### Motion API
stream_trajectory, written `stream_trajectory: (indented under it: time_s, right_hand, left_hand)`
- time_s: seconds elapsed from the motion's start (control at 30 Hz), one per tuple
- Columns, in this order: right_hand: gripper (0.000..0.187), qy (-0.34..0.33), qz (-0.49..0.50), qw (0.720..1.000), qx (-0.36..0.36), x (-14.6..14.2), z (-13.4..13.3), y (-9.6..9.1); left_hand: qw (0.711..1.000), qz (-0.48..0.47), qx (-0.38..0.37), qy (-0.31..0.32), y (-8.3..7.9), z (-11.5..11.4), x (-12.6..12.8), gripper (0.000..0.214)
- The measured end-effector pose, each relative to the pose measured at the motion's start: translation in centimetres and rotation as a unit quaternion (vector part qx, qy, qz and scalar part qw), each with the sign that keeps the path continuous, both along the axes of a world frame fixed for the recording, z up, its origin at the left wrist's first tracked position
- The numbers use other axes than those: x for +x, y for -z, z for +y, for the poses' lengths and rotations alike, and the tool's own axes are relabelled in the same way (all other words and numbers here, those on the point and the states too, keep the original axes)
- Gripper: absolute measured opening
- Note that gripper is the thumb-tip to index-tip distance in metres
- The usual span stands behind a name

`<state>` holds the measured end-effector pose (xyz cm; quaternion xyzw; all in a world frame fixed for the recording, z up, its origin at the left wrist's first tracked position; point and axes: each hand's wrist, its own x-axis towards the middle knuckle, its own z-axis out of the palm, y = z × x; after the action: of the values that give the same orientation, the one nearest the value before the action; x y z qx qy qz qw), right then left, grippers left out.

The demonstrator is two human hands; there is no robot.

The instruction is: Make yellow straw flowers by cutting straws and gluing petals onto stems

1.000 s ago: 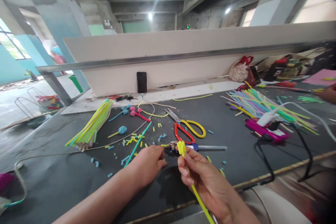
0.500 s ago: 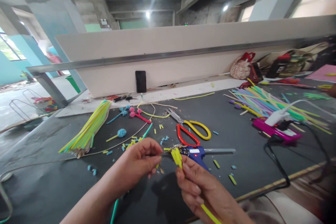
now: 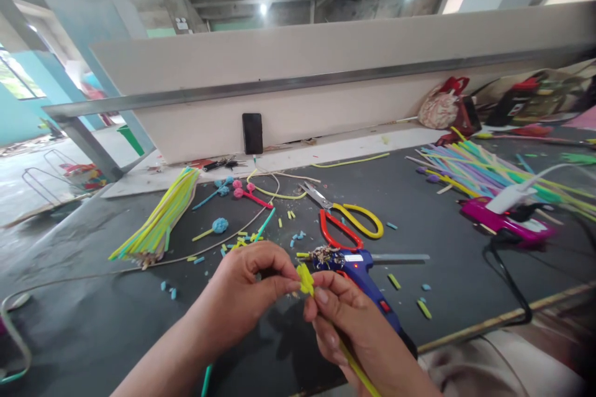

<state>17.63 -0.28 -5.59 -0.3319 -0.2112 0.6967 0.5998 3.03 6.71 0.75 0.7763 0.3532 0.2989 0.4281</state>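
Observation:
My right hand is closed round a yellow straw whose folded tip sticks up between my hands. My left hand pinches that folded yellow tip with thumb and fingers. A teal straw runs under my left forearm. Just behind my hands lies a blue glue gun with a red light and bits stuck at its nozzle. Red and yellow scissors lie a little farther back on the dark table.
A bundle of yellow and green straws lies at the left, a spread of coloured straws at the right by a pink power strip with cables. Small cut straw pieces litter the middle. A black phone leans on the white board.
My left hand lifted off the table and came over to pinch the yellow folded tip. Both hands drew closer together and the view shifted so the glue gun shows fully.

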Motion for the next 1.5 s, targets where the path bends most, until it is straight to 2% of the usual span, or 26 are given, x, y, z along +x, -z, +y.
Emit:
stream_trajectory:
  time_s: [0.17, 0.37, 0.63, 0.87, 1.23, 1.4, 1.5]
  right_hand:
    - [0.015, -0.007, 0.007, 1.0, -0.004, -0.1, -0.2, 0.1]
    - [0.017, -0.008, -0.002, 1.0, -0.01, -0.1, -0.2, 0.0]
    - [0.022, 0.001, -0.062, 0.998, -0.023, 0.0, 0.0, -0.1]
    - [0.025, -0.006, -0.064, 0.997, -0.031, 0.3, 0.1, -0.4]
    - [0.013, -0.02, 0.005, 1.0, -0.013, 0.7, -0.5, -0.5]
    - [0.014, -0.009, 0.018, 1.0, -0.001, 0.7, -0.4, -0.3]
    - [0.016, -0.011, -0.002, 1.0, 0.007, 0.6, -0.4, -0.2]
  left_hand:
    - [0.999, 0.029, 0.032, 0.011, 0.2, 0.2, 0.2, 0.009]
    - [0.997, 0.055, 0.045, -0.021, 0.6, 0.2, 0.4, 0.009]
    - [0.992, 0.089, 0.08, -0.048, 1.0, -0.1, 0.5, 0.007]
    - [0.985, 0.107, 0.119, -0.063, 1.6, -0.1, 0.9, 0.004]
    - [0.995, -0.015, -0.038, -0.091, 1.6, 0.0, 1.1, 0.006]
    - [0.987, -0.012, -0.158, -0.037, 1.5, -0.2, 1.3, 0.011]
    - [0.98, -0.001, -0.2, -0.021, 1.6, -0.4, 1.5, 0.013]
